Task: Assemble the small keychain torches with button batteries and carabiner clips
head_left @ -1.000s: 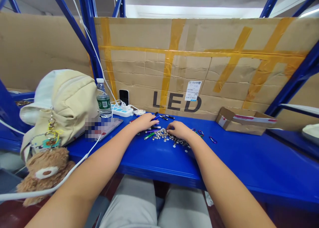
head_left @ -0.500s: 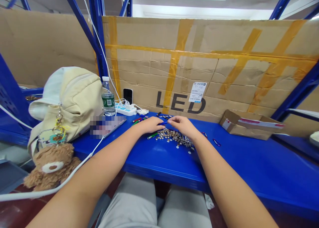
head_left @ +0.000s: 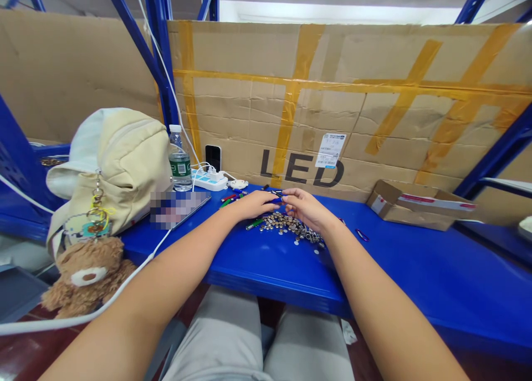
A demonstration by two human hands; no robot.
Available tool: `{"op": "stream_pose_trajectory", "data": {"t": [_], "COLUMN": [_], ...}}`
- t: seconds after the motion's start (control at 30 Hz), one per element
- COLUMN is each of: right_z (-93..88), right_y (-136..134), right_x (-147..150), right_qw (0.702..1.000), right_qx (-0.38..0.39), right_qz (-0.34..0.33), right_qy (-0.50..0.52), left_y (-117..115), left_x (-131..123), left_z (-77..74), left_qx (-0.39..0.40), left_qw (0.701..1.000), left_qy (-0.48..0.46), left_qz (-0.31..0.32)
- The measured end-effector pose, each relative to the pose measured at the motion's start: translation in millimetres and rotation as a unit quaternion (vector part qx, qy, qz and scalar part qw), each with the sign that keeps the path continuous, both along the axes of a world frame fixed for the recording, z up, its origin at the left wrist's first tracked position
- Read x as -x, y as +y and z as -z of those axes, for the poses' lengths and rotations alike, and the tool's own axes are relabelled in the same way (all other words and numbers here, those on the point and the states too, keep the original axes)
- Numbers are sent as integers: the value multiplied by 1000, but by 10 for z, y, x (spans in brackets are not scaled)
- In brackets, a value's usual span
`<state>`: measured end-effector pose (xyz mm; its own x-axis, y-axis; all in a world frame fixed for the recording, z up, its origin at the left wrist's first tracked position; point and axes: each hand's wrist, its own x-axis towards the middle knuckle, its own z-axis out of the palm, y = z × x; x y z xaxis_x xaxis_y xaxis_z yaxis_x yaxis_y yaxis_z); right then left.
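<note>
My left hand [head_left: 254,204] is closed on a slim blue cylinder [head_left: 276,201], which points right from between the thumb and fingers. My right hand [head_left: 305,208] is at its right end, fingers bent and thumb close to them. Whether a small piece sits in those right fingertips is too fine to make out. Below both hands spreads a pile of small round metal discs [head_left: 282,223], with silver rings [head_left: 311,235] at its right side. A green cylinder with a silver end [head_left: 254,224] lies just under my left hand.
Coloured cylinders [head_left: 229,199] lie left of my left hand; a purple carabiner [head_left: 362,235] is to the right. Further out are a phone [head_left: 195,206], a water bottle [head_left: 180,164], a power strip [head_left: 210,180], a backpack [head_left: 137,164] and an open cardboard box [head_left: 424,214].
My right hand's fingers have shifted and bent more around the right end of the blue cylinder. My left hand keeps its grip nearly in place. The view has tilted slightly.
</note>
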<state>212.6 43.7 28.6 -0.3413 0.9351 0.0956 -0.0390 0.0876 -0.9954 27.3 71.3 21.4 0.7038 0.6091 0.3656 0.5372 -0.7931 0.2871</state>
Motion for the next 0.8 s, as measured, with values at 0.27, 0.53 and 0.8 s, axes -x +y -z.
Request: {"op": "stream_pose_trajectory", "data": {"t": [0.27,0.53,0.8], "right_z": [-11,82,197], "right_y": [22,104,154], "right_x": [-10,-68,-24], "right_qw": [974,824,795], "right_qx": [-182,-310,-300], "right_qz": [5,84,19], "right_qy": [-135,-466,-527], "left_y": [24,90,25], "left_x": [12,70,37], "left_z": [6,65,-48], "left_qx": [15,29,-142], "left_qw": [996,995,971], "left_qy": [-79,-93,-190], "left_qz": [45,1,24]}}
